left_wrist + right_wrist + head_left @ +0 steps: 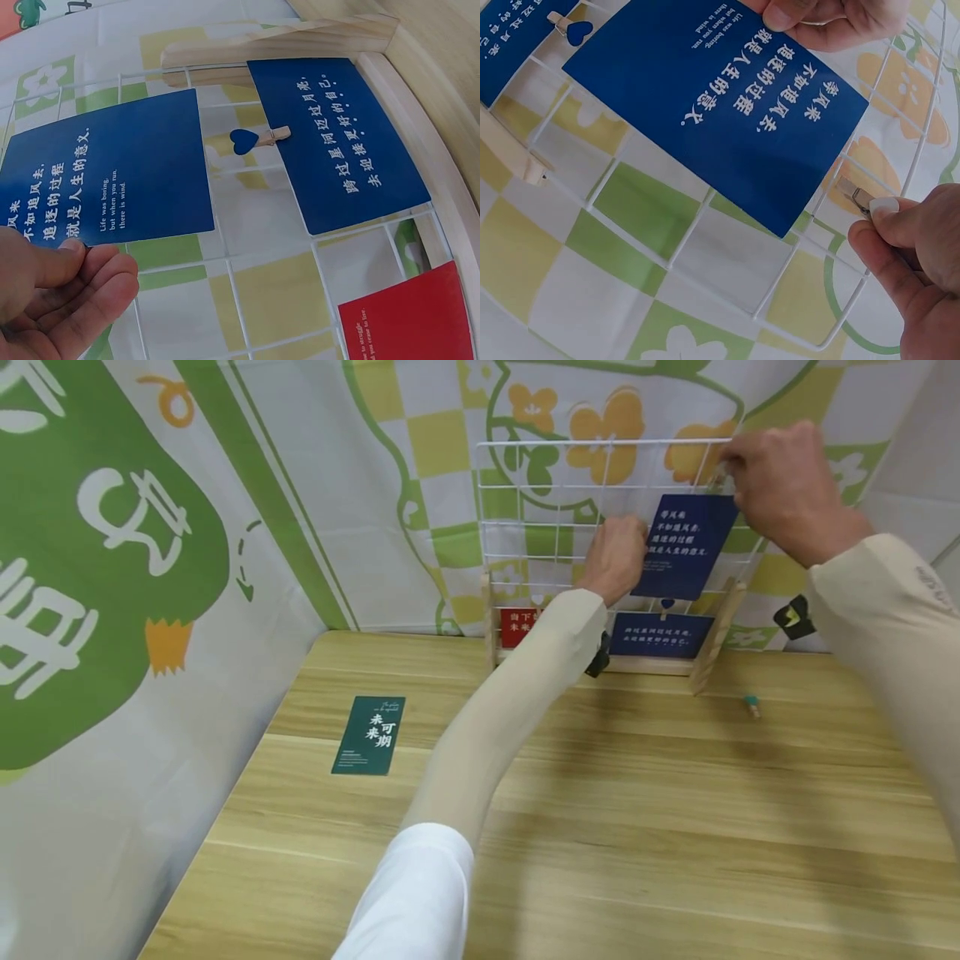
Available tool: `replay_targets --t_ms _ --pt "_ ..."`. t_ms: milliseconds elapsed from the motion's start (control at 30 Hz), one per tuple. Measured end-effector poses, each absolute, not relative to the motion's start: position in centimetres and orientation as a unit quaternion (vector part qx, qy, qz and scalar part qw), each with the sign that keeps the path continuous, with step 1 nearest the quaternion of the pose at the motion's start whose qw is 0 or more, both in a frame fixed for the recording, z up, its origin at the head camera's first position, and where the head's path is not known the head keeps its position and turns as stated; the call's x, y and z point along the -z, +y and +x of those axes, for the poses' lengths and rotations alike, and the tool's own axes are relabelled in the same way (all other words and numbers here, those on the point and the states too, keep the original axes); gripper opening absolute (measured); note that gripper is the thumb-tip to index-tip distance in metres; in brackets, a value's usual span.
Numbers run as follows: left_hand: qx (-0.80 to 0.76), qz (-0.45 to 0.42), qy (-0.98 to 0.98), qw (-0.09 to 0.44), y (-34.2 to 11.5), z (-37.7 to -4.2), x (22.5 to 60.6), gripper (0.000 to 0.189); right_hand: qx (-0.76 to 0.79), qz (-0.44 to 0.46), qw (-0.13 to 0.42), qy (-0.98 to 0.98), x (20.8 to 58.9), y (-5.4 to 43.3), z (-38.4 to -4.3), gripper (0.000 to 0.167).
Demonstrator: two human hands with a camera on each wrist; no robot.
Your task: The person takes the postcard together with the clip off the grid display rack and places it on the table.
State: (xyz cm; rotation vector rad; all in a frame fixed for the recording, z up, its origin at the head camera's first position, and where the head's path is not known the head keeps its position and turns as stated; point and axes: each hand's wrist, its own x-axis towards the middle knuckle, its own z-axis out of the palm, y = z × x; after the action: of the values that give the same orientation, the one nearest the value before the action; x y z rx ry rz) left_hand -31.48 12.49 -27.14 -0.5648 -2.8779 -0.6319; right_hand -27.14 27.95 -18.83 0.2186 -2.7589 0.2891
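My left hand point(615, 556) pinches the edge of a dark blue card point(686, 543) with white writing, holding it against a white wire grid point(540, 442). Near the grid's upper right corner, my right hand point(791, 489) pinches a small wooden clothespin point(855, 193) between thumb and fingers. A white piece shows on that clothespin, just off the card's corner in the right wrist view. Below, another blue card point(660, 635) hangs from a clothespin with a blue heart point(244, 142). A red card point(516, 627) is at the grid's lower left, partly hidden by my left arm.
The grid stands in a wooden base point(705, 647) at the back of the wooden table point(637, 827). A green card point(367, 735) lies to the left. Right of the base lies a small clothespin with a teal top point(752, 703). Patterned cloth point(300, 527) hangs behind.
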Motion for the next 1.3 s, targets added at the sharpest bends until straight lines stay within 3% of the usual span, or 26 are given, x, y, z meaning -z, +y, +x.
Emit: replay_targets --t_ms 567,733,1000,1300 --pt "0.209 -0.194 -0.956 0.066 10.3 -31.3 26.9 0.015 -0.103 0.099 0.211 -0.967 19.2 28.8 -26.3 0.028" --pt "0.214 -0.207 -0.952 0.066 9.5 -31.3 27.0 0.022 -0.110 0.100 0.221 -0.964 19.4 29.1 -26.0 0.026" --pt "0.174 -0.233 -0.952 0.093 7.8 -31.8 27.3 0.023 -0.109 0.090 0.212 -0.967 19.6 29.7 -25.6 0.027" --pt "0.206 -0.191 -0.958 0.060 5.3 -32.0 27.8 0.025 -0.105 0.111 0.227 -0.962 19.9 29.8 -25.8 0.023"
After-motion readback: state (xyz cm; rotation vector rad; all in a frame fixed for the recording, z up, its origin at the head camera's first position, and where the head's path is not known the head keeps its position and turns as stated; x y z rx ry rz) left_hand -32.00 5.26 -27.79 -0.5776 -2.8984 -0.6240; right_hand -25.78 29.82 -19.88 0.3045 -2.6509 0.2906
